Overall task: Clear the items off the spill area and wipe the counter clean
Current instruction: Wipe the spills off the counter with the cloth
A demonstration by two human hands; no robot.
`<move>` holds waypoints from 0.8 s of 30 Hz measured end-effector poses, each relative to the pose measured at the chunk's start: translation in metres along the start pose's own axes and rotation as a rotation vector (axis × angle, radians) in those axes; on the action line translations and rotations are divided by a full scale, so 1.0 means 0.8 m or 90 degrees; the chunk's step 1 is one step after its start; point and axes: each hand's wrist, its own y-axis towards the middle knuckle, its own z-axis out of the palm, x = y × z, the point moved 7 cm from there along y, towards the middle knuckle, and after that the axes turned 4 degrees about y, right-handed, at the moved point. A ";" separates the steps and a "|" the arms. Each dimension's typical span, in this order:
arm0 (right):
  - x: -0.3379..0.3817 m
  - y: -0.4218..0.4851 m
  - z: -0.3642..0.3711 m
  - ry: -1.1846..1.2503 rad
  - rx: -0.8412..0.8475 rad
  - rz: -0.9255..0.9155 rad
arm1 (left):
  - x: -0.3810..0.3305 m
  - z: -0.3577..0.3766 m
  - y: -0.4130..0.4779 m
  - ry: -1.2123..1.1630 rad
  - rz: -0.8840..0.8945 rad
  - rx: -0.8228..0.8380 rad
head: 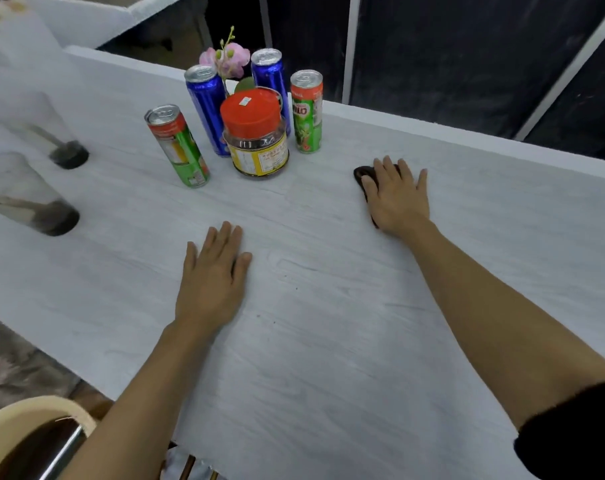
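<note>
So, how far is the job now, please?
Done: the cans and the jar stand grouped at the counter's far edge. In hand: the right hand presses a dark cloth flat there; the left hand rests flat, empty. Left: small dark specks near the left hand.

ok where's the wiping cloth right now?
In the head view the dark cloth lies flat on the white counter under the right hand, to the right of the cluster of cans and just beyond the Milo can.
</note>
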 end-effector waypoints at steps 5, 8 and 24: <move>0.037 0.055 0.012 -0.012 -0.002 -0.011 | 0.000 0.003 0.002 0.016 -0.006 0.006; 0.050 0.044 0.015 0.004 -0.037 -0.043 | -0.001 0.002 0.003 0.023 -0.007 0.011; 0.102 -0.140 0.013 0.166 -0.018 -0.115 | 0.053 -0.046 -0.047 -0.466 -0.018 0.018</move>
